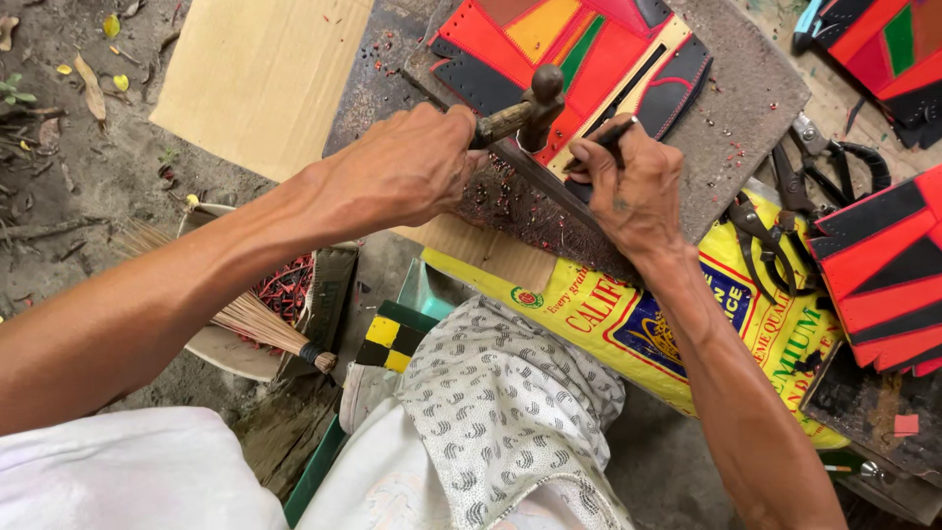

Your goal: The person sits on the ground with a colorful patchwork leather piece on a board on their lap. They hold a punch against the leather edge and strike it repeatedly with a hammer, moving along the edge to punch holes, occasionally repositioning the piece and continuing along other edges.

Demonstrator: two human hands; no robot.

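On the grey worktop [731,108], the left hand [407,167] is wrapped around a wooden-handled hammer [525,113] while the right hand [633,191] pinches a thin dark punch [616,132] against the stiff-looking red, black and yellow patchwork leather piece [569,49], probably best steadied flat near its edge.

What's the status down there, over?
Left hand grips hammer. Right hand pins punch tool on red patchwork leather. Scissors lie aside, nothing blocking.

Left hand [407,167] grips a wooden-handled hammer [530,106] above a red, black and yellow leather piece [589,49] on a grey board [731,118]; right hand [633,186] pinches a thin punch [616,132] against it; scissors [824,157] lie nearby
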